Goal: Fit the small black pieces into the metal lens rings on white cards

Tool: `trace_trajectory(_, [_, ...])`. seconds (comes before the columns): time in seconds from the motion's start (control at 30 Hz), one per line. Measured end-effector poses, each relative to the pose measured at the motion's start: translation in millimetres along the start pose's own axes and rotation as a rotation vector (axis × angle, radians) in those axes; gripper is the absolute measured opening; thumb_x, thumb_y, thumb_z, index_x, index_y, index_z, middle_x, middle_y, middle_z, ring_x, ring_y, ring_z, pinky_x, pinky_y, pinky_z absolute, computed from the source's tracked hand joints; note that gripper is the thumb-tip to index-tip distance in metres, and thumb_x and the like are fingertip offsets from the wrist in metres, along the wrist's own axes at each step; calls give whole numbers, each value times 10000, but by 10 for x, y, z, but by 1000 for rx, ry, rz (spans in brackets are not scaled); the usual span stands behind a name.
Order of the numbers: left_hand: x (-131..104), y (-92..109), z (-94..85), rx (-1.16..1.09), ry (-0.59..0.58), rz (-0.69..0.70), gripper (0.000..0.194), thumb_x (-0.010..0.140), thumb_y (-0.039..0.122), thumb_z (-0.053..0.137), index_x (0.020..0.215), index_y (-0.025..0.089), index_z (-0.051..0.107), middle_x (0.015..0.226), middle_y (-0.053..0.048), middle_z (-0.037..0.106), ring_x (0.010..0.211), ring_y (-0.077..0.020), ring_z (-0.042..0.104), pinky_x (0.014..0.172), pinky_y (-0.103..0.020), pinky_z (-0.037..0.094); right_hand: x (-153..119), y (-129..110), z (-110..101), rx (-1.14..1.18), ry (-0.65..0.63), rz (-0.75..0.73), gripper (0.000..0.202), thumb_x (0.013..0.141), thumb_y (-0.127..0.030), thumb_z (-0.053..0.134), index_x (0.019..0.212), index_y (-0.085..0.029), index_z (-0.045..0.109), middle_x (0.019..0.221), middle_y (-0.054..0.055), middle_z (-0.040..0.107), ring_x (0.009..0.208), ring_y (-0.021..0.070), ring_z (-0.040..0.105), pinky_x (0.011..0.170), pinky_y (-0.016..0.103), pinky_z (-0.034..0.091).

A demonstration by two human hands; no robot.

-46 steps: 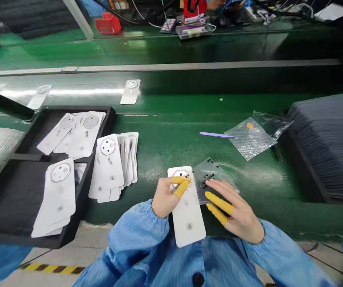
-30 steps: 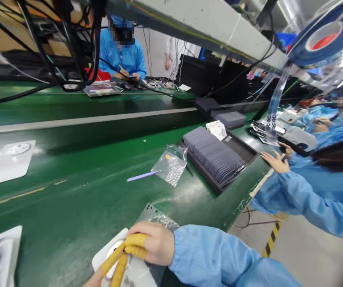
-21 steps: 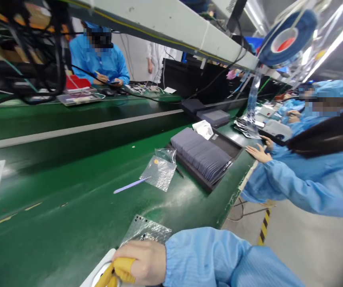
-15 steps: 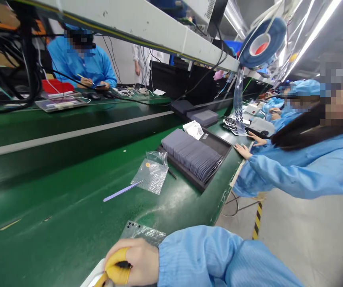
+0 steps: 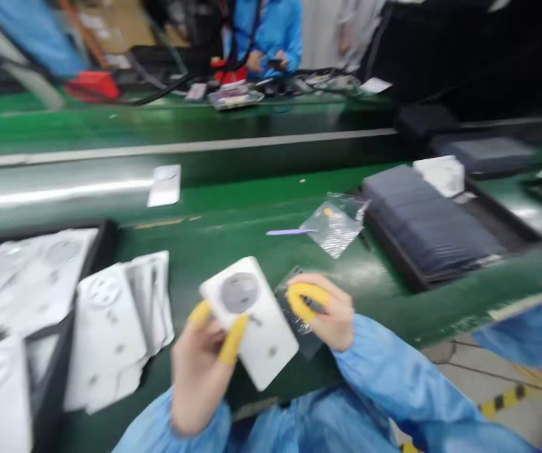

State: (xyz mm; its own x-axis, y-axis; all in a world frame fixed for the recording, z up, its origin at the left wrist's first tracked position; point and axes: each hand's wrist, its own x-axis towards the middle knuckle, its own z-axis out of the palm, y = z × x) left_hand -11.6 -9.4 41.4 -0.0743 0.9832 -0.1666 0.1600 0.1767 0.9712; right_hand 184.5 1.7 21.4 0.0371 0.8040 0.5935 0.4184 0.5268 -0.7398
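Note:
My left hand (image 5: 207, 362), with yellow finger cots, grips a white phone back cover (image 5: 271, 333) by its left edge. A round grey camera area sits near the top of the cover, which is tilted above the bench. Just right of the cover, my right hand (image 5: 325, 311) is closed, also in yellow finger cots, around a dark slim tool (image 5: 315, 304) whose tip I cannot make out. Partly behind that hand lies a clear plastic sheet (image 5: 294, 318) with small dark pieces on it. Blur hides finer detail.
White covers fill a black tray (image 5: 105, 242) on the left, and a stack of covers (image 5: 110, 327) lies beside it. Purple tweezers (image 5: 287, 232) touch a clear bag (image 5: 334, 229). Grey sheets (image 5: 431, 220) stand in a tray at right. A co-worker's sleeve (image 5: 530, 327) is beyond.
The view has swung left and down, bringing my left hand, the cover and the left tray into sight. My right hand now appears beside the cover, with the dark tool still in it.

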Motion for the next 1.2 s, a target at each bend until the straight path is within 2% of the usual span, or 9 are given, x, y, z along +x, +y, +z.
trace_trajectory(0.1, [-78,61,161,-100,-139,-5,265,774,277,694,997,139,662,788,-53,766,689,-194,723,647,-266,602,20,-131,-137,-158,-38,-130,304,772,-34,666,1034,-187,652,944,44,700,894,144,656,868,285,548])
trace_trajectory(0.2, [-142,134,288,-36,-215,108,154,796,190,650,931,139,705,740,-36,755,610,-155,696,593,-225,581,-32,-226,-210,-253,-194,-248,349,846,-94,599,1180,-195,593,997,42,712,921,158,670,958,365,532])
trace_trajectory(0.37, [-215,196,295,128,-197,297,126,754,80,617,776,137,728,566,5,686,473,-116,630,500,-175,525,-73,-243,-221,-280,-294,-310,396,934,-150,429,1320,-212,492,1070,60,703,974,184,671,950,418,537])
trace_trajectory(0.5, [-232,199,282,234,-145,329,101,773,125,625,793,104,722,526,-1,660,448,-123,613,476,-188,498,-45,-256,-241,-351,-344,-334,368,925,-147,425,1273,-209,526,1118,75,687,1042,190,650,968,410,522])
trace_trajectory(0.6, [-234,199,285,244,-113,354,113,755,114,635,823,94,723,542,-2,668,447,-115,608,477,-185,493,-44,-272,-243,-425,-382,-388,302,901,-152,464,1180,-176,577,1194,119,648,1132,222,603,1001,465,483])
trace_trajectory(0.77, [-236,207,280,226,-91,407,152,767,119,621,888,111,713,583,1,697,461,-110,626,483,-176,500,-64,-290,-199,-447,-326,-420,254,894,-236,497,1108,-152,605,1257,171,596,1150,268,586,957,514,497])
trace_trajectory(0.9, [-242,176,283,309,-24,458,78,771,139,620,810,125,686,586,-23,709,463,-137,646,474,-202,506,-76,-319,-156,-474,-297,-394,255,888,-207,509,1114,-134,602,1254,191,594,1152,276,584,955,520,498])
trace_trajectory(1.03, [-250,139,297,337,-38,437,72,778,174,626,728,135,662,567,-36,701,465,-150,651,471,-210,511,-121,-331,-123,-484,-269,-389,273,886,-201,510,1125,-96,589,1287,228,562,1171,300,573,939,523,511])
trace_trajectory(1.2, [-271,144,327,389,8,500,69,778,148,604,737,140,660,555,-35,692,447,-145,634,445,-207,488,-177,-381,-111,-542,-317,-371,329,904,-199,475,1186,-50,558,1299,262,538,1202,327,542,944,543,499])
